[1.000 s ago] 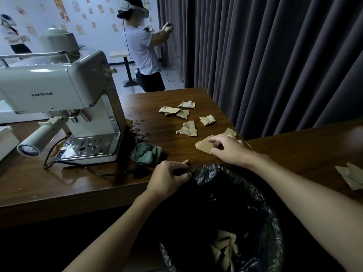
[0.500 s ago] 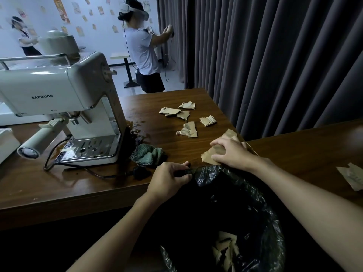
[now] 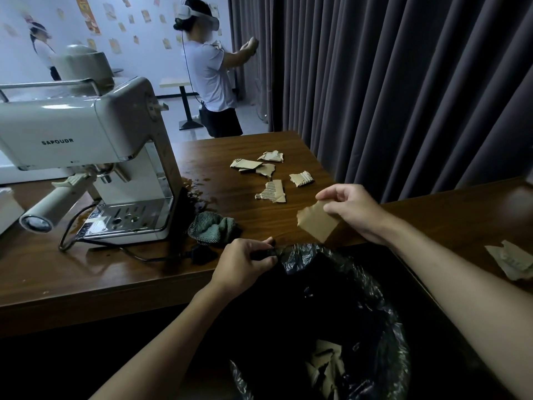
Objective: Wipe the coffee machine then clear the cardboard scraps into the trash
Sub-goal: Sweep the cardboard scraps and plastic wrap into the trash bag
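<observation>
My right hand (image 3: 353,210) pinches a brown cardboard scrap (image 3: 315,223) and holds it lifted at the table's near edge, just above the bag's rim. My left hand (image 3: 245,262) grips the rim of the black trash bag (image 3: 372,287), which hangs below the table edge with several scraps (image 3: 326,368) inside. Several more cardboard scraps (image 3: 271,190) lie on the wooden table (image 3: 115,272) behind my hands. The cream coffee machine (image 3: 86,157) stands at the left, its portafilter handle pointing toward me. A crumpled green cloth (image 3: 213,228) lies beside its base.
Another scrap (image 3: 512,259) lies on the second table at the right. A black cord (image 3: 138,256) runs from the machine along the table front. Dark spill marks (image 3: 199,189) sit by the machine. A grey curtain (image 3: 403,82) hangs behind; two people stand far back.
My right hand has dragged the scrap toward the table's near edge and lifted it clear of the surface. My left hand keeps its hold on the bag's rim.
</observation>
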